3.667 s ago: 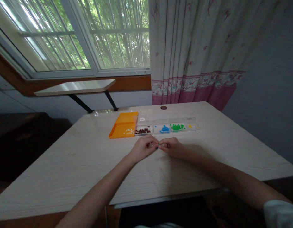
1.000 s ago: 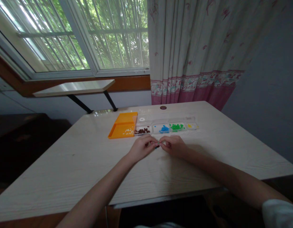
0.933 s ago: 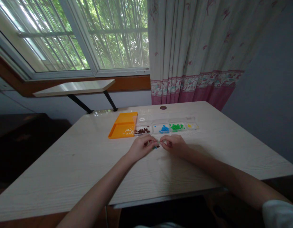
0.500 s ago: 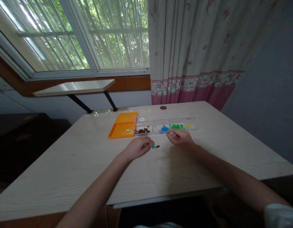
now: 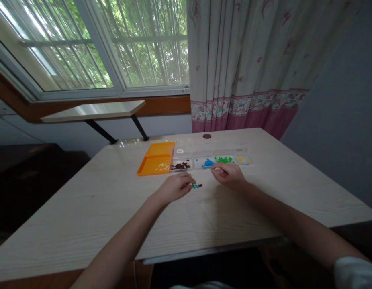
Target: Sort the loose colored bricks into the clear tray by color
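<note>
My left hand (image 5: pixel 175 187) rests on the table with its fingers curled. Its thumb and fingertips close on the left end of a small cluster of coloured pieces (image 5: pixel 196 186) in blue, green and dark brown. To the right, my right hand (image 5: pixel 229 175) is closed in a pinch at the front of a clear compartment tray (image 5: pixel 194 163). Whatever lies between those fingertips is too small to make out. Just beyond them are blue pieces (image 5: pixel 208 162) and green pieces (image 5: pixel 224 159) in the tray. Dark brown pieces (image 5: pixel 181 165) fill its left part.
An orange open case (image 5: pixel 154 149) with white pieces (image 5: pixel 162 165) stands left of the tray. Yellow pieces (image 5: pixel 240 159) lie in the tray's right end. The wooden table (image 5: pixel 113 216) has a small raised shelf (image 5: pixel 95 110) at the back left, below the window.
Both hands stay in nearly the same places. The left fingers shift slightly at the coloured cluster, and the view moves a little.
</note>
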### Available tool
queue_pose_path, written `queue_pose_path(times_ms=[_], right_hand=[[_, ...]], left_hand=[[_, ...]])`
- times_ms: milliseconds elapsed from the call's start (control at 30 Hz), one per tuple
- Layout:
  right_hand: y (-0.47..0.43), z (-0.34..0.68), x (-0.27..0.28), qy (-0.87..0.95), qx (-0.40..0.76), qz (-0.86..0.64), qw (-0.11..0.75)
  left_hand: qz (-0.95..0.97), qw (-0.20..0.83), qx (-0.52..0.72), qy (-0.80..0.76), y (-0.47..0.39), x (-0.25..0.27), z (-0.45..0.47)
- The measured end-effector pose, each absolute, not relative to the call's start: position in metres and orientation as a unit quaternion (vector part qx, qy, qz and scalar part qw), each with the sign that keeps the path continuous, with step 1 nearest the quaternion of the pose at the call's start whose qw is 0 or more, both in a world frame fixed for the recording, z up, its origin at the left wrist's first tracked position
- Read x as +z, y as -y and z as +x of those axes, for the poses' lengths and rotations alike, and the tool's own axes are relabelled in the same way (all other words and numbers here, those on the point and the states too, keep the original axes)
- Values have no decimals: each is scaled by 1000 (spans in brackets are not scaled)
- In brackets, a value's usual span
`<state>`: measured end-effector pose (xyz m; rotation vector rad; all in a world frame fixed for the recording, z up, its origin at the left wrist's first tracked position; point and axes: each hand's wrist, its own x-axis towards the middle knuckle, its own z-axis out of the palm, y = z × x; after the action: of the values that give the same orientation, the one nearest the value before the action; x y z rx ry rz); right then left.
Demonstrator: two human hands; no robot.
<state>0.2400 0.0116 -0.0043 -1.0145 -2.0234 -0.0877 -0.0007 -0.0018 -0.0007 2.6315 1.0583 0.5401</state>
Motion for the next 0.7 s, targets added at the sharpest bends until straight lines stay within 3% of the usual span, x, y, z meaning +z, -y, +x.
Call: queue_pose_path(times_ms=[500, 700], right_hand=[[-22, 258, 4, 799, -91, -427, 413], [-42, 287, 4, 776, -85, -517, 350]], left_hand=[[901, 97, 168, -388, 1, 0, -4], [902, 89, 162, -390, 0, 0, -7]])
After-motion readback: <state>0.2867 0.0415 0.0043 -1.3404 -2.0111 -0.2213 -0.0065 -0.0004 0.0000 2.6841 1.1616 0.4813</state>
